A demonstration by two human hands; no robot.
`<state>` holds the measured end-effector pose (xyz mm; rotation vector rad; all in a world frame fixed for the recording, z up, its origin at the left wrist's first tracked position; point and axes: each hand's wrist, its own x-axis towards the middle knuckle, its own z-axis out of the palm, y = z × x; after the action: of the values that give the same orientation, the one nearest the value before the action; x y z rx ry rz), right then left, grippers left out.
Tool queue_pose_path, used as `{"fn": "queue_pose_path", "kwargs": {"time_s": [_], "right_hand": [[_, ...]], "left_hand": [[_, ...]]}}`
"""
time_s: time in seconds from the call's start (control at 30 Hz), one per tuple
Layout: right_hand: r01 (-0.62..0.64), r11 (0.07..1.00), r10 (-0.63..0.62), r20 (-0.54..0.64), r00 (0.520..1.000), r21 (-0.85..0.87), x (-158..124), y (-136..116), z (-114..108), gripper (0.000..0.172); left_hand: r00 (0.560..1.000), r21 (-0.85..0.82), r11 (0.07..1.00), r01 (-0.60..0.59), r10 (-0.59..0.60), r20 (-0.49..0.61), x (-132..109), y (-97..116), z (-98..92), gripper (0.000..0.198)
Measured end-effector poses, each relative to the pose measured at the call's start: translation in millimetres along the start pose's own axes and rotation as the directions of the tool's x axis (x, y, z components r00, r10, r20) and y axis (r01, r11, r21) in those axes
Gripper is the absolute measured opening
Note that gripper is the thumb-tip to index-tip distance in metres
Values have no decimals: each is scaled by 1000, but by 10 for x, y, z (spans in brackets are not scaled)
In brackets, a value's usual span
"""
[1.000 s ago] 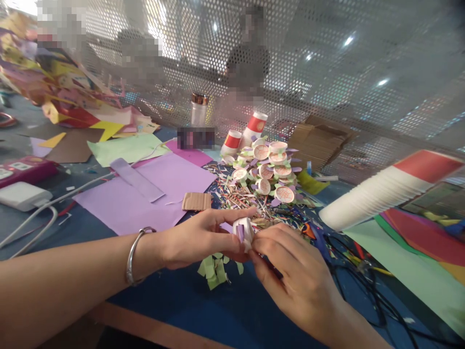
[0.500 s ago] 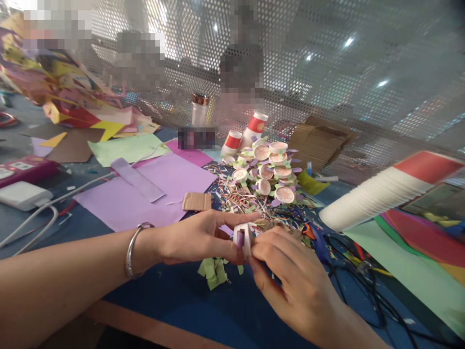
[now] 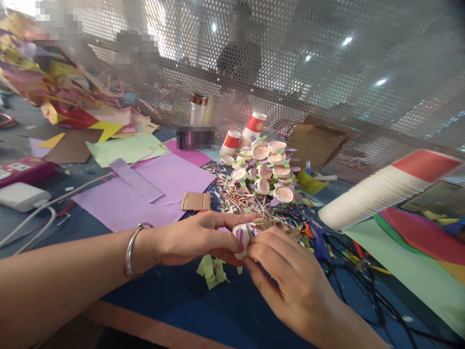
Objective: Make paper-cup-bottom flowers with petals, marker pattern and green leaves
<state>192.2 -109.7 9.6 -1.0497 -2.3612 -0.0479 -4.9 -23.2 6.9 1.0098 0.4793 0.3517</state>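
My left hand (image 3: 198, 238) and my right hand (image 3: 286, 276) meet over the blue table, both closed on a small white paper-cup piece (image 3: 241, 236) with purple strips. A silver bangle sits on my left wrist. Under my left fingers lies a bunch of green paper strips (image 3: 211, 270). Just beyond my hands is a heap of paper scraps (image 3: 241, 196) and a pile of finished paper-cup flowers (image 3: 271, 169) with purple and green petals.
A long stack of white and red paper cups (image 3: 385, 188) lies at the right over coloured paper sheets (image 3: 417, 252). Purple paper (image 3: 145, 191), a cardboard piece (image 3: 196, 201), a white charger (image 3: 20, 196) and black cables (image 3: 363, 281) are around. A perforated screen (image 3: 290, 72) stands behind.
My hands have drawn slightly closer together and lower, turning the small cup piece between the fingers. Nothing else on the table has moved.
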Motion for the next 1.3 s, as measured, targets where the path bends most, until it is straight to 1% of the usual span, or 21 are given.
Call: {"fn": "queue_pose_path", "kwargs": {"time_s": [0.2,0.37,0.47,0.6,0.67,0.7,0.73,0.8,0.87,0.93,1.03,1.13,1.2,1.23,1.3], "right_hand": [[0,1000,0,29,1000,4,23,-18,-24,12],[3,1000,-3,50,999,-3,52,-23,-34,16],[5,1000,-5,39,999,-3,55,-5,-29,15],[0,1000,0,32,999,16,46,28,-21,13],[-3,1000,3,0,1000,30,40,41,-15,10],[-6,1000,7,-29,1000,31,37,47,-13,8],[-9,1000,10,-67,998,21,36,53,-12,8],[-26,999,22,-166,986,-25,35,69,-11,13],[-75,996,57,-266,962,-56,37,91,-8,18],[-133,991,117,-323,939,-27,36,118,4,21],[-205,974,228,-352,908,101,22,149,44,26],[-252,939,322,-343,883,234,-4,147,91,33],[-261,930,337,-320,885,258,-20,130,112,36],[-259,930,335,-310,890,260,-25,120,119,37],[-249,930,328,-305,894,270,-34,103,126,39]], "left_hand": [[1000,-16,1000,15,-15,17,5,-17,-19,71],[1000,8,1000,2,-2,28,15,-38,-37,67],[1000,6,1000,-9,9,23,14,-52,-38,72],[998,24,998,-56,56,9,4,-70,-3,80],[996,-13,997,-77,77,-37,8,-77,28,75],[994,-40,995,-89,86,-64,13,-80,43,69],[991,-62,993,-103,97,-92,21,-82,53,63],[981,-76,988,-138,126,-147,39,-86,62,56],[967,-77,980,-185,168,-189,55,-88,54,58],[956,-83,970,-228,207,-208,65,-89,37,59],[942,-56,956,-287,271,-198,66,-84,17,53],[928,5,944,-331,326,-181,59,-67,9,36],[925,42,939,-340,343,-164,59,-55,1,24],[927,61,940,-337,342,-152,62,-51,-5,22],[936,90,943,-320,329,-124,74,-50,-19,24]]}}
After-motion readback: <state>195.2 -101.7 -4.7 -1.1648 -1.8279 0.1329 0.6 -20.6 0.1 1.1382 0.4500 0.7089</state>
